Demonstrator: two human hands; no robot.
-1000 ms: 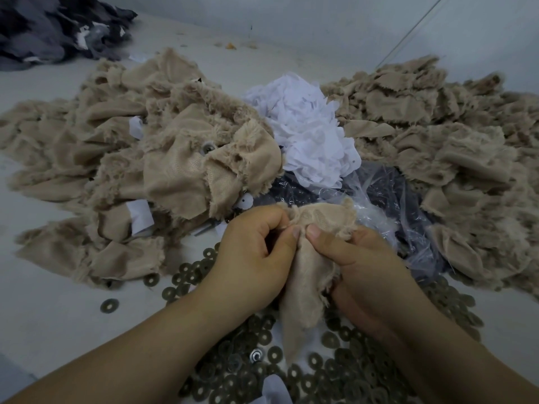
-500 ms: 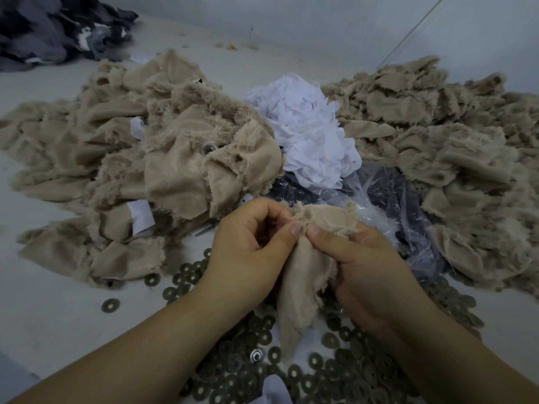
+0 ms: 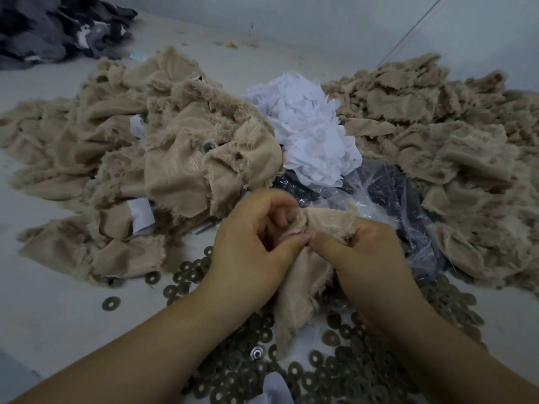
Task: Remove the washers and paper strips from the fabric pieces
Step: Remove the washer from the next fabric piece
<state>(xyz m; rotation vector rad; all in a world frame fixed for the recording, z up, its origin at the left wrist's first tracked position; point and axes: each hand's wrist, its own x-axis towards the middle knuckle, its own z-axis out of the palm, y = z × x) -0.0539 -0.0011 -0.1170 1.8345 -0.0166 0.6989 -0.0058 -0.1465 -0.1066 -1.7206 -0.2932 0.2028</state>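
Both hands grip one beige fabric piece point(image 3: 294, 290) near the centre of the view, just below the middle. The left hand point(image 3: 250, 246) curls its fingers round the cloth's upper left corner, and the right hand point(image 3: 361, 258) pinches its upper edge, the two thumbs nearly touching; the rest of the piece hangs down toward 6 o'clock. Under the wrists, from 5 to 7 o'clock, loose washers point(image 3: 344, 374) lie scattered on the pale table point(image 3: 58, 310), one stray washer point(image 3: 110, 303) lying apart at 8 o'clock. A heap of fabric pieces point(image 3: 163, 158) fills 9 to 11 o'clock, a washer point(image 3: 207, 147) showing in its top piece and paper strips point(image 3: 143, 215) poking out. A white paper pile point(image 3: 309, 135) sits at 12 o'clock, above a clear plastic bag point(image 3: 390, 196). A second fabric heap point(image 3: 455, 147) spreads from 1 to 3 o'clock. Dark cloth point(image 3: 49, 27) lies far off at 11 o'clock.
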